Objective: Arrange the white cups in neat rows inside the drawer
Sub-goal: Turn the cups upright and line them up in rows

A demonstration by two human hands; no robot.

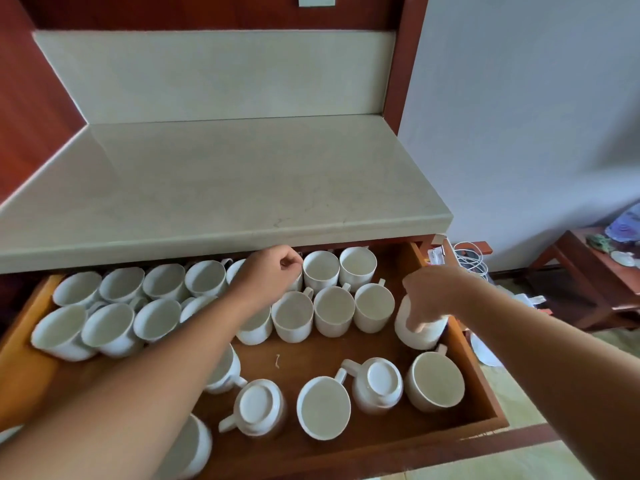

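An open wooden drawer (478,379) holds many white cups. Two rows of upright cups (322,270) run along its back. Loose cups lie in front, one upright (434,381), two upside down (379,382). My left hand (273,271) reaches into the back row with its fingers pinched on a mostly hidden cup (298,280) there. My right hand (433,292) grips a tilted cup (417,332) at the right end of the second row, against the drawer's right wall.
A pale stone countertop (225,188) overhangs the back of the drawer. White cables (471,259) and small items lie on the floor at the right, beside a low wooden table (588,271). A scrap of string (277,360) lies on the drawer bottom.
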